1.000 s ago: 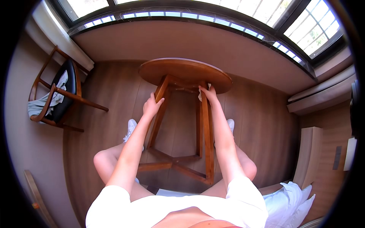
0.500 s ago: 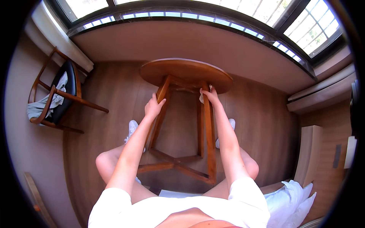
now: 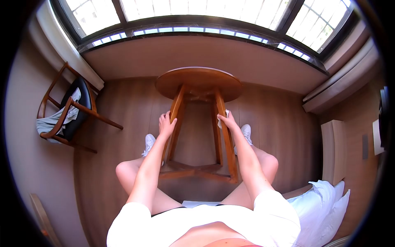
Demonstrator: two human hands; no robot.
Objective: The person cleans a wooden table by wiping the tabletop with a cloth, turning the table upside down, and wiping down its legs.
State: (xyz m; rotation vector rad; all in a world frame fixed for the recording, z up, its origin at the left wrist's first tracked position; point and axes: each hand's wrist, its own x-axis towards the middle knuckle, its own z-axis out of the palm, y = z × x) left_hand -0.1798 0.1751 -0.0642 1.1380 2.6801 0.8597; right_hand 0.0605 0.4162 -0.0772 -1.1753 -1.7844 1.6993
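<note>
A round wooden table (image 3: 197, 84) is tipped so that its underside and legs face me, the top at the far end. Its crossed base bars (image 3: 195, 169) lie nearer, between my knees. My left hand (image 3: 166, 124) grips the left leg (image 3: 177, 105) partway down, thumb on the inner side. On the right leg (image 3: 228, 144), my right hand (image 3: 228, 120) is wrapped round with a white cloth or tissue (image 3: 219, 122) pressed against the wood. Part of this cloth is hidden by the fingers.
A wooden chair (image 3: 76, 111) with a black seat and a pale cloth (image 3: 53, 124) draped on it stands at left. Beyond the table is a low wall (image 3: 197, 53) below the windows. White plastic bags (image 3: 321, 210) lie at the lower right, beside my body.
My right hand and the cloth have slid a little down the right leg. The table now looks straighter and its base bars flatter; the view has shifted slightly. My left hand keeps its leg.
</note>
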